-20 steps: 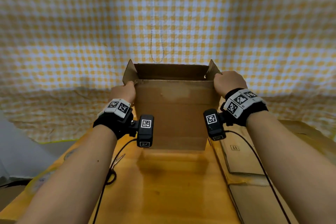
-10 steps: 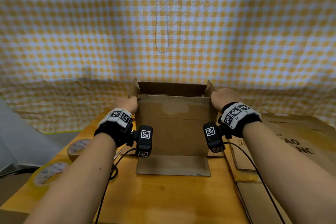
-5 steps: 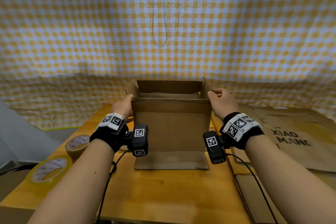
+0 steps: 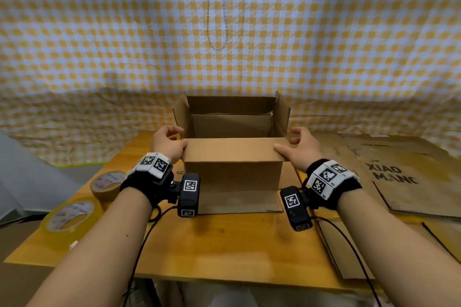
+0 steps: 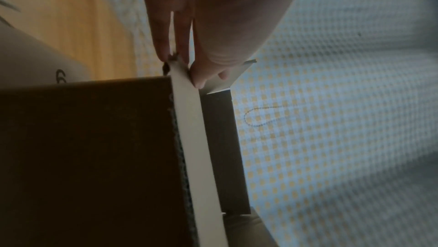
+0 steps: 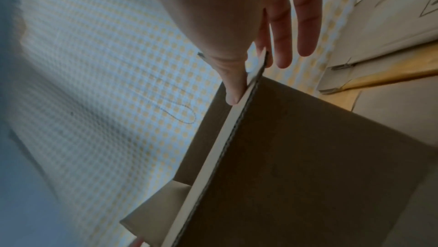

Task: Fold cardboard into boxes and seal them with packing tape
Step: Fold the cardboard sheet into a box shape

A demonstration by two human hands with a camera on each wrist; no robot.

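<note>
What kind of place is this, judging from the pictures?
Probably a makeshift packing station: a wooden table before a checked cloth backdrop, with an open cardboard box, tape rolls and flat cardboard sheets.

Box [image 4: 233,174] centred on table [image 4: 224,252]; tape rolls [image 4: 72,214] left, flat cardboard [image 4: 404,182] right, cloth [image 4: 224,32] behind.

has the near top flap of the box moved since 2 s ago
Yes. The near top flap stood upright in line with the front wall; now it tilts toward the person, both hands at its corners. The back flap remains upright.
</note>
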